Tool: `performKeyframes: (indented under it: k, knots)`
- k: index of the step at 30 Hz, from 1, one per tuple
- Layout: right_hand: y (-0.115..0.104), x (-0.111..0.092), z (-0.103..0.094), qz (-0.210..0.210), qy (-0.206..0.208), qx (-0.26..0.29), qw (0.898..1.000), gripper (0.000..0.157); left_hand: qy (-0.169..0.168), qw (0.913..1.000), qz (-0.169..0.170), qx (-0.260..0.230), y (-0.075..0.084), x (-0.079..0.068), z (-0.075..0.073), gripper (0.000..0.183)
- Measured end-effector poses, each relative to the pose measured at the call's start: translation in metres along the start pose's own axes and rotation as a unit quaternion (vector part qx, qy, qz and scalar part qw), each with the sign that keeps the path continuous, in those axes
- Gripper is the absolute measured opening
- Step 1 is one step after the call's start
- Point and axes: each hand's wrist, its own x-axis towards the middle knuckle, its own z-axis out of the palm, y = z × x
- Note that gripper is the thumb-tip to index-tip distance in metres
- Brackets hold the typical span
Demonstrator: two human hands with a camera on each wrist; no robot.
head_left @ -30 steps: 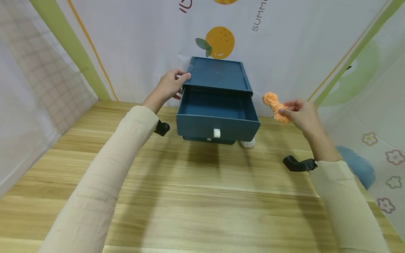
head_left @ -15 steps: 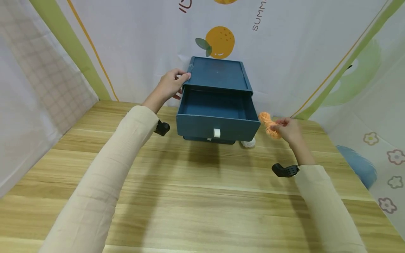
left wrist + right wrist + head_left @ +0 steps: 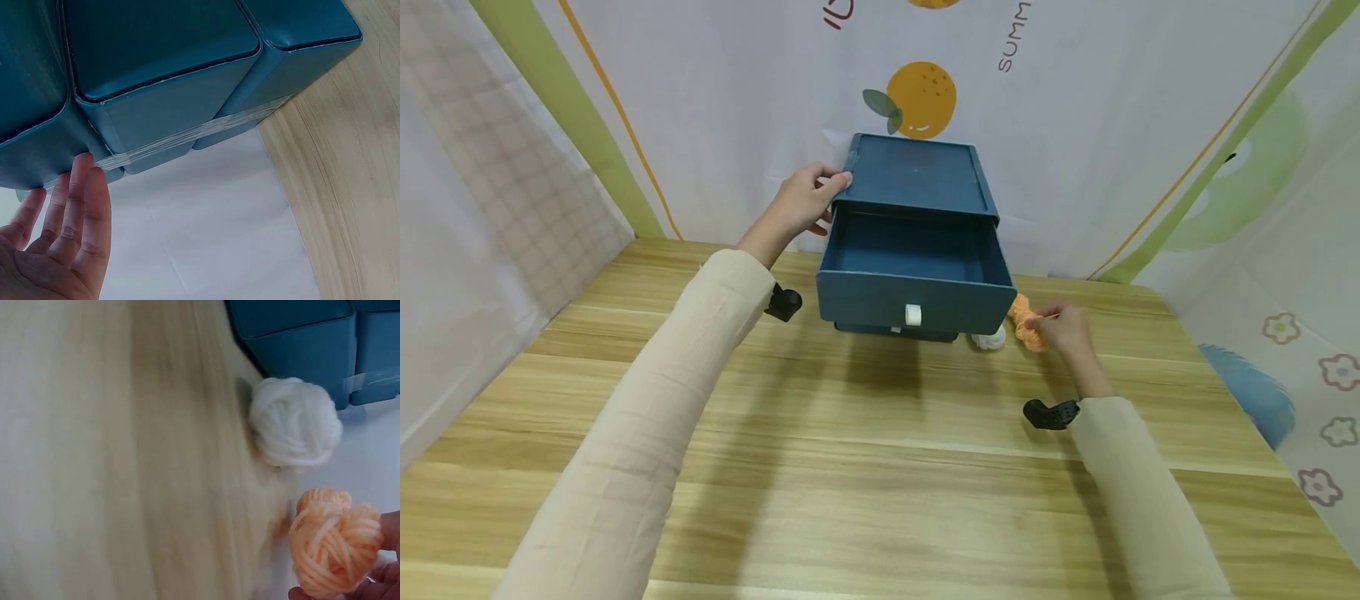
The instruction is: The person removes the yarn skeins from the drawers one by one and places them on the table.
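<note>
A dark blue drawer cabinet (image 3: 917, 171) stands against the back cloth, its upper drawer (image 3: 868, 300) pulled out and nothing visible inside. My left hand (image 3: 805, 198) steadies the cabinet's left side, thumb on the top edge; the left wrist view shows its fingers (image 3: 81, 206) nearly straight, tips touching the side. To the right of the cabinet, my right hand (image 3: 1070, 332) pinches a tied skein of orange yarn (image 3: 1024, 321) low at the tabletop. Close by sits a white yarn ball (image 3: 294, 425) beside the cabinet's base. Whether the skein touches the table I cannot tell.
The open drawer overhangs the wooden table (image 3: 880, 500), with a white pull tab (image 3: 913, 315) on its front. Clear tape (image 3: 194, 134) bands the cabinet's stacked units. Printed cloth (image 3: 737, 108) hangs behind and along both sides.
My right hand has carried the orange yarn down and leftward, from the air at the right to beside the white ball. My left hand and the drawer have stayed put.
</note>
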Motion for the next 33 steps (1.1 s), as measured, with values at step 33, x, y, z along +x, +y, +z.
performKeyframes:
  k: [33]
  knots:
    - [-0.023,-0.009,-0.009,-0.006,-0.194,-0.074,0.978,0.073,-0.007,1.0000,0.002,0.003,-0.002,0.002,-0.001,0.055]
